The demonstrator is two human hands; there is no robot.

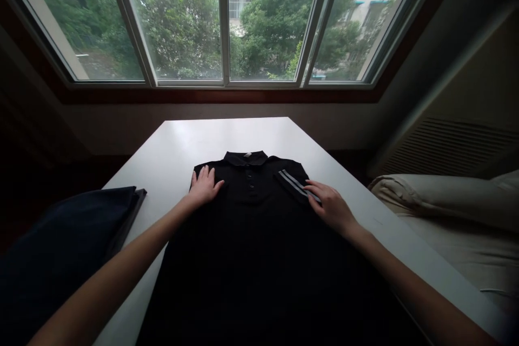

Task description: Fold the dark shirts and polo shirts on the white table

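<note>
A black polo shirt [247, 238] lies front up, its collar toward the window and several buttons at the neck. On its left shoulder area my left hand [205, 185] rests flat with the fingers spread. The right sleeve [292, 184], with two grey stripes at its cuff, is folded inward over the shirt's chest. My right hand [330, 205] lies at the end of that sleeve, fingers stretched out over the striped edge. Whether the fingertips pinch any cloth is not visible.
The shirt lies on a white table [182, 138]. Dark blue folded cloth [81, 221] sits at the table's left edge. A beige cushioned seat [458, 227] stands to the right. Beyond the table is a wide window [225, 84].
</note>
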